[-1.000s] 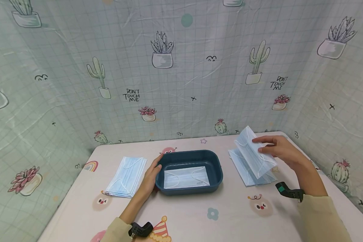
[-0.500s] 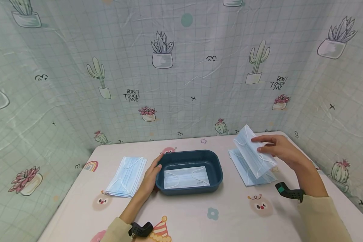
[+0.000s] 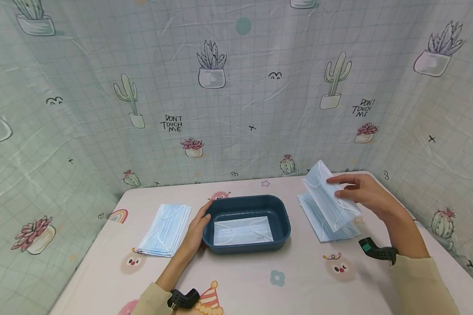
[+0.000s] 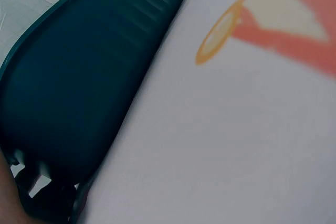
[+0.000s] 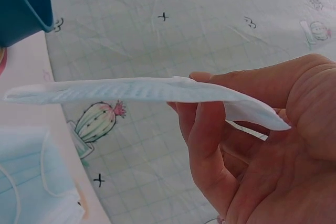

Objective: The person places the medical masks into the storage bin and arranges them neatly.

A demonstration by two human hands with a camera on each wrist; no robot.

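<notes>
My right hand (image 3: 364, 194) pinches a light blue disposable face mask (image 3: 327, 197) between thumb and fingers, lifted at a slant above more masks (image 3: 317, 225) on the table's right side. In the right wrist view the held mask (image 5: 121, 91) shows edge-on, thumb above it and fingertips below. At the left end of a dark blue plastic bin (image 3: 246, 250), my left hand (image 3: 197, 229) grips the rim, its lower fingers hidden. One mask (image 3: 243, 231) lies flat inside the bin. The left wrist view shows the bin's outer wall (image 4: 68, 77) with only a bit of the hand.
A stack of blue masks (image 3: 163, 232) lies on the table left of my left hand. The table (image 3: 252, 288) has a pale cloth with cartoon prints. Behind it hangs a grey-green curtain (image 3: 244, 105) printed with cacti.
My right hand has raised the held mask very slightly, its top corner shifting up and left. The left hand and the bin have stayed put.
</notes>
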